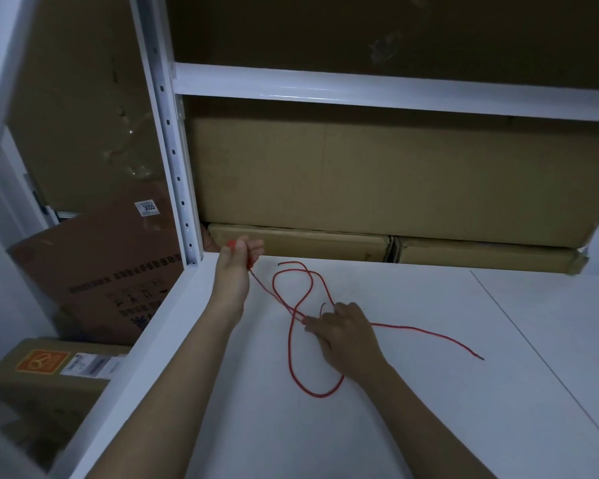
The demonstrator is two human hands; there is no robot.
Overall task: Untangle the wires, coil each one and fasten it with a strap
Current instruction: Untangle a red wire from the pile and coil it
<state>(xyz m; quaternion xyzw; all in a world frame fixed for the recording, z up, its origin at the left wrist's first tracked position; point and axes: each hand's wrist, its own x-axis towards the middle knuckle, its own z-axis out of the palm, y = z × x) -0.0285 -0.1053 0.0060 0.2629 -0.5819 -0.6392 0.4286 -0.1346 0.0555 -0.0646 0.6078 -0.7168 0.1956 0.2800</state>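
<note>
Thin red wire (293, 340), looped and crossing itself on the smooth white shelf board (429, 426) near its back left corner. Pinched at one end by the left hand (236, 264), pinched at the crossing by the right hand (343, 335). Beyond the back edge, flat brown cardboard boxes (360, 181); at the corner, a perforated white steel post (173, 150).

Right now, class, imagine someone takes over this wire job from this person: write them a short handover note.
Left hand: raised near the shelf upright, gripping a red bunch, apparently one end of the red wire, which runs taut down from it.
Right hand: on the white shelf, fingers pinching the wire where its strands cross.
Wire: loose crossing loops between the hands, one loop towards the person, a tail trailing right.
Done: nothing coiled or fastened that I can see.
Left: untangle the crossings, coil, strap. No strap is clearly visible.
</note>
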